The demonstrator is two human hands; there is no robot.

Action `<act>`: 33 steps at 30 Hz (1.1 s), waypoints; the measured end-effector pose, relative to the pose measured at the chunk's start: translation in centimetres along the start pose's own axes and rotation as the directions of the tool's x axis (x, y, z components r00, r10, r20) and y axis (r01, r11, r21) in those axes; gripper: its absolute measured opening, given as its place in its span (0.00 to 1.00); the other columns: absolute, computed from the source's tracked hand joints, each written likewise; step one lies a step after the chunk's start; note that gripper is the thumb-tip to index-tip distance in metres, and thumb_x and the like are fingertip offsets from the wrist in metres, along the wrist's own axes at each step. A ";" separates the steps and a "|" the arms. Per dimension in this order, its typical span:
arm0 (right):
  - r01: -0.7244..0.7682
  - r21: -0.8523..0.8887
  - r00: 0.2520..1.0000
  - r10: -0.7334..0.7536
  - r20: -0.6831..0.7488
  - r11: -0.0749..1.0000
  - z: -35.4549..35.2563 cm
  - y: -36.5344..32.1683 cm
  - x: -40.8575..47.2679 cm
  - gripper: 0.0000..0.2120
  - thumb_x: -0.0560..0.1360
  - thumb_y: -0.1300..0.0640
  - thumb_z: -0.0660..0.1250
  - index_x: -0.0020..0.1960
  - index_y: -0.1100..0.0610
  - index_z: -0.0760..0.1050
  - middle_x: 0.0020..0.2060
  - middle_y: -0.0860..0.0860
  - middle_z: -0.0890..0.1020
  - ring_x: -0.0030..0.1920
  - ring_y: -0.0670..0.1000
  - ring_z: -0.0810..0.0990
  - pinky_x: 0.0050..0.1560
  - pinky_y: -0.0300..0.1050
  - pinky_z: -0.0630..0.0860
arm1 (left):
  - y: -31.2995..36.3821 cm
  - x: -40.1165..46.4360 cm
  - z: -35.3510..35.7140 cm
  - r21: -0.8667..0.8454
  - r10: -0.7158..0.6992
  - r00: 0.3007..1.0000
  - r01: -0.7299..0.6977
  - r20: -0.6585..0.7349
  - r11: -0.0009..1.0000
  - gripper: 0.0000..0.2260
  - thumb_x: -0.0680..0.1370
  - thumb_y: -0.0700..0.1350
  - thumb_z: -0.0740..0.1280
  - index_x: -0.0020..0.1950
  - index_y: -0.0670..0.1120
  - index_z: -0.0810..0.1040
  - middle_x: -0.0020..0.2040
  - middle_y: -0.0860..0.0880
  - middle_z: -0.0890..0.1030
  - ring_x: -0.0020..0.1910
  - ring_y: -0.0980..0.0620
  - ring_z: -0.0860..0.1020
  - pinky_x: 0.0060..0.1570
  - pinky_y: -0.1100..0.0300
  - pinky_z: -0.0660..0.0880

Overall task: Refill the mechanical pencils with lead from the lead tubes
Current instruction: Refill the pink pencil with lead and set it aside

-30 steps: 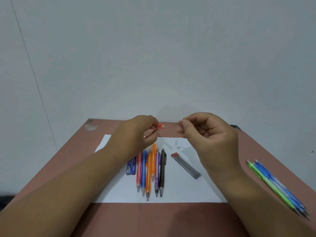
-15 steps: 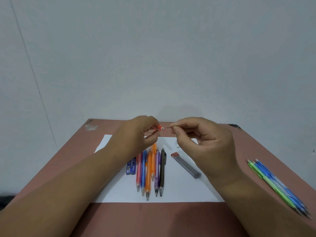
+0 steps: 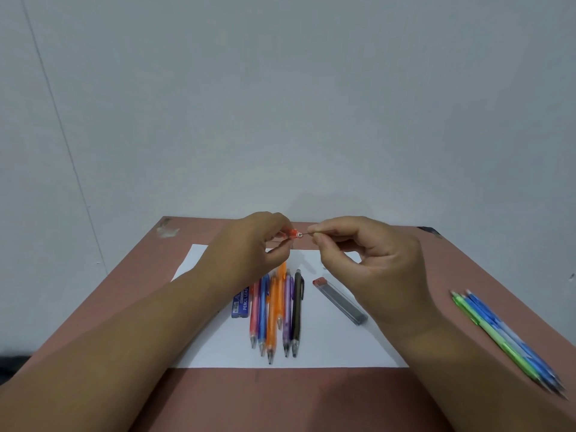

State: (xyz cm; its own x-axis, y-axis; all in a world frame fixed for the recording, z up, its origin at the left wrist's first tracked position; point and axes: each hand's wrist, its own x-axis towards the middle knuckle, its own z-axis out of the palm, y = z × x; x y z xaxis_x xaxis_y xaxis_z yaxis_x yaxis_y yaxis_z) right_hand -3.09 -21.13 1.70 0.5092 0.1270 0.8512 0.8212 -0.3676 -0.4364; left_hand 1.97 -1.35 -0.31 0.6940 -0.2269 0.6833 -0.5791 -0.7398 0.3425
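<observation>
The left hand (image 3: pixel 249 244) held its grip clamped on an orange-red mechanical pencil (image 3: pixel 291 235), whose open back end pointed toward 3 o'clock. The right hand (image 3: pixel 371 260) had thumb and forefinger pinched together on a thin stick of lead (image 3: pixel 307 233), its tip meeting the pencil's opening. Both hands hung above the far edge of a white sheet of paper (image 3: pixel 343 347) on the reddish counter (image 3: pixel 124 307). Toward 6 o'clock from the hands a row of pencils (image 3: pixel 274 310) lay side by side on the sheet, tips toward the person. At 9 o'clock of that row lay a blue lead tube (image 3: pixel 241 302); at 3 o'clock, a grey lead tube (image 3: pixel 341 302) with a red cap. Well apart, at 3 o'clock near the counter's edge, lay green and blue pencils (image 3: pixel 505 338).
</observation>
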 end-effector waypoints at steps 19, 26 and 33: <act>0.061 -0.141 0.998 -0.057 0.035 0.988 0.0 0.6 0.1 0.07 0.75 0.64 0.74 0.51 0.56 0.86 0.42 0.42 0.85 0.44 0.41 0.84 0.47 0.34 0.81 | 0.4 0.0 -0.1 0.041 -0.014 0.999 0.013 0.040 0.999 0.07 0.79 0.48 0.71 0.56 0.50 0.82 0.49 0.54 0.83 0.47 0.54 0.80 0.48 0.56 0.80; 0.057 -0.271 0.998 -0.047 0.042 0.961 0.0 1.0 0.2 0.06 0.75 0.63 0.74 0.48 0.53 0.86 0.39 0.41 0.83 0.40 0.41 0.80 0.39 0.35 0.77 | 0.2 -0.1 0.1 0.048 0.032 0.999 -0.033 0.015 0.998 0.07 0.78 0.49 0.71 0.55 0.51 0.82 0.47 0.56 0.83 0.45 0.57 0.80 0.45 0.54 0.81; 0.037 -0.340 0.999 -0.033 0.016 0.940 0.0 1.7 0.3 0.04 0.76 0.61 0.75 0.49 0.54 0.86 0.39 0.42 0.83 0.38 0.40 0.78 0.41 0.29 0.74 | 0.2 0.0 0.1 0.035 0.010 1.000 -0.011 0.027 0.999 0.09 0.79 0.49 0.71 0.58 0.50 0.82 0.50 0.55 0.83 0.47 0.57 0.80 0.48 0.56 0.81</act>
State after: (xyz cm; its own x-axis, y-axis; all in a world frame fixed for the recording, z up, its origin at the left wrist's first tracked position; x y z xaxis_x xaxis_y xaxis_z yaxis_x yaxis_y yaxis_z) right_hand -1.51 -21.70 1.20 0.4857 0.1541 0.8604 0.7032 -0.6536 -0.2799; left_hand 1.89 -1.54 -0.25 0.6992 -0.2512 0.6694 -0.5716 -0.7587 0.3124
